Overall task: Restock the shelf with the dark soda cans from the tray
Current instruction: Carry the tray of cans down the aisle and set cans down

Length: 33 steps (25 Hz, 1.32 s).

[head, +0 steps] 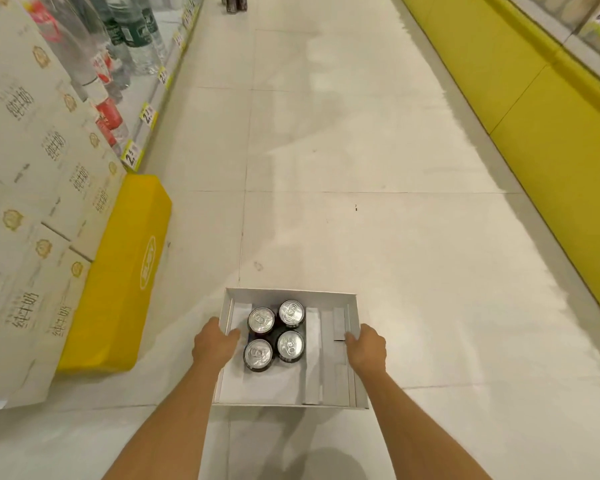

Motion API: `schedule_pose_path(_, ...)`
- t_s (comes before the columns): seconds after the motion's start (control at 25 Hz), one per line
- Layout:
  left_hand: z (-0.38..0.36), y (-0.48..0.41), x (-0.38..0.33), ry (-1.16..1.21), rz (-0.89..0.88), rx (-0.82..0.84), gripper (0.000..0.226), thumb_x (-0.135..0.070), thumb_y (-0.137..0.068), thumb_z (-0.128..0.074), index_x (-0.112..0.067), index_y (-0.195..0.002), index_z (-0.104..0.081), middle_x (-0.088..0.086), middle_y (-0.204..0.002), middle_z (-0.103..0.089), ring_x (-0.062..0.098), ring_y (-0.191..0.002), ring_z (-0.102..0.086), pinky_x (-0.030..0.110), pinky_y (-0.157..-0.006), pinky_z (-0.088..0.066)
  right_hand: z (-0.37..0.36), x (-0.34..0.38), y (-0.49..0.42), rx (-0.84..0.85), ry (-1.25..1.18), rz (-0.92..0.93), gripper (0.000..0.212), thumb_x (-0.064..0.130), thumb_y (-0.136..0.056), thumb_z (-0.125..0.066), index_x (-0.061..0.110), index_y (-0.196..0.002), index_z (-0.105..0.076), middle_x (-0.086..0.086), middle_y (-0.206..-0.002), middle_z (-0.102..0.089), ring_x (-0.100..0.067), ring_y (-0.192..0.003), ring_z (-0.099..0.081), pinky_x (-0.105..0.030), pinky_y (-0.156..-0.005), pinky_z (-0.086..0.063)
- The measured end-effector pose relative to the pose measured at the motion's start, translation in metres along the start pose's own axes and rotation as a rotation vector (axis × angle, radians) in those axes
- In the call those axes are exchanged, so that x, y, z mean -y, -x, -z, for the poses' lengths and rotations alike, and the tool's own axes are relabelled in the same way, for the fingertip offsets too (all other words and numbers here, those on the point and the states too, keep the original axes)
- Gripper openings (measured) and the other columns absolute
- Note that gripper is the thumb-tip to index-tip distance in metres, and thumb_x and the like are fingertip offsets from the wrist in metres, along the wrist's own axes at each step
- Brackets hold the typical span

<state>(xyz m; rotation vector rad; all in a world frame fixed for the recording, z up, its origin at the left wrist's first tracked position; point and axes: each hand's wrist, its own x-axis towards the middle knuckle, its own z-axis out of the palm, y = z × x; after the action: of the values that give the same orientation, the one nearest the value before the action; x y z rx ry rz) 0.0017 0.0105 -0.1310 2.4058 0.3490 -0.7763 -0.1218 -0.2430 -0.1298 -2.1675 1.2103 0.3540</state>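
Note:
A shallow white cardboard tray (291, 293) is held out in front of me above the aisle floor. Several dark soda cans (275, 335) with silver tops stand upright in a tight cluster in its left half. My left hand (212, 344) grips the tray's left wall, thumb inside. My right hand (367, 347) grips the right wall. The shelf (153, 109) with bottled drinks and yellow price tags runs along the left side, ahead of me.
Stacked white milk cartons (32, 209) rise close on my left, on a yellow base (125, 271). A yellow-fronted cabinet (534, 109) lines the right side. Pale tiled floor (343, 150) runs between them. Dark bottles (235, 3) stand on the floor far ahead.

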Motion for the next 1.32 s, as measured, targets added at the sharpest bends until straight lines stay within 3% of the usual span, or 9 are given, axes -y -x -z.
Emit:
schedule_pose_path(0.08, -0.005, -0.004, 0.008, 0.037, 0.032, -0.025, 0.032, -0.028, -0.093, -0.061, -0.005, -0.115, -0.062, 0.017, -0.117, -0.066, 0.037, -0.107, -0.06, 0.04, -0.09, -0.052, -0.003, -0.003, 0.002, -0.028, -0.011, -0.003, 0.03, 0.02, -0.105, -0.046, 0.011, -0.077, -0.042, 0.001, -0.071, -0.046, -0.025, -0.074, -0.049, -0.031, -0.059, -0.034)
schedule_pose_path(0.16, -0.007, -0.006, 0.011, 0.045, 0.047, -0.063, 0.017, -0.019, -0.097, -0.055, -0.005, -0.099, -0.064, 0.022, -0.111, -0.068, 0.036, -0.094, -0.06, 0.039, -0.084, -0.05, -0.004, -0.002, 0.003, -0.036, -0.01, 0.002, 0.034, 0.017, -0.105, -0.043, 0.012, -0.072, -0.04, 0.0, -0.071, -0.047, -0.026, -0.074, -0.05, -0.031, -0.064, -0.036)
schedule_pose_path(0.36, -0.006, -0.002, 0.008, -0.029, 0.031, -0.104, 0.024, -0.017, -0.101, -0.05, 0.001, -0.107, -0.065, 0.022, -0.109, -0.066, 0.041, -0.1, -0.062, 0.035, -0.076, -0.045, 0.006, 0.006, 0.01, -0.047, 0.026, -0.004, 0.04, 0.011, -0.104, -0.041, 0.015, -0.064, -0.036, 0.001, -0.071, -0.046, -0.023, -0.07, -0.049, -0.032, -0.061, -0.037)
schedule_pose_path(0.52, 0.019, 0.015, -0.016, -0.028, -0.015, -0.133, 0.021, -0.016, -0.101, -0.051, -0.002, -0.088, -0.059, 0.019, -0.096, -0.066, 0.034, -0.082, -0.056, 0.035, -0.073, -0.045, 0.045, 0.028, 0.018, -0.103, 0.031, 0.025, 0.04, 0.009, -0.103, -0.042, 0.013, -0.063, -0.037, 0.001, -0.068, -0.047, -0.015, -0.061, -0.042, -0.029, -0.056, -0.034)
schedule_pose_path(0.6, 0.047, 0.036, -0.043, -0.036, -0.05, -0.163, 0.021, -0.018, -0.1, -0.051, -0.005, -0.084, -0.057, 0.02, -0.098, -0.067, 0.037, -0.088, -0.06, 0.034, -0.072, -0.042, 0.079, 0.043, 0.032, -0.118, -0.015, 0.028, 0.04, 0.012, -0.103, -0.044, 0.012, -0.064, -0.039, 0.0, -0.068, -0.049, -0.018, -0.063, -0.046, -0.031, -0.058, -0.037)
schedule_pose_path(0.76, 0.118, 0.096, -0.116, -0.072, -0.109, -0.21, 0.023, -0.019, -0.099, -0.053, 0.001, -0.095, -0.064, 0.02, -0.1, -0.068, 0.04, -0.096, -0.063, 0.034, -0.073, -0.041, 0.173, 0.082, 0.076, -0.135, -0.082, 0.015, 0.037, 0.013, -0.102, -0.046, 0.01, -0.065, -0.042, -0.003, -0.071, -0.051, -0.026, -0.07, -0.054, -0.033, -0.063, -0.044)
schedule_pose_path(1.0, 0.262, 0.238, -0.255, -0.038, -0.15, -0.244, 0.024, -0.019, -0.098, -0.056, 0.003, -0.098, -0.065, 0.021, -0.101, -0.068, 0.038, -0.096, -0.064, 0.037, -0.075, -0.047, 0.398, 0.173, 0.173, -0.132, -0.047, 0.064, 0.039, 0.015, -0.102, -0.045, 0.015, -0.064, -0.038, -0.002, -0.074, -0.048, -0.027, -0.074, -0.053, -0.031, -0.065, -0.041)
schedule_pose_path(1.32, 0.418, 0.393, -0.43, -0.041, -0.203, -0.278, 0.029, -0.02, -0.096, -0.055, 0.002, -0.113, -0.064, 0.023, -0.119, -0.065, 0.041, -0.114, -0.059, 0.039, -0.091, -0.047, 0.65, 0.272, 0.258, -0.21, 0.001, 0.156, 0.04, 0.011, -0.101, -0.047, 0.014, -0.063, -0.037, 0.002, -0.068, -0.042, -0.026, -0.075, -0.052, -0.03, -0.066, -0.039)
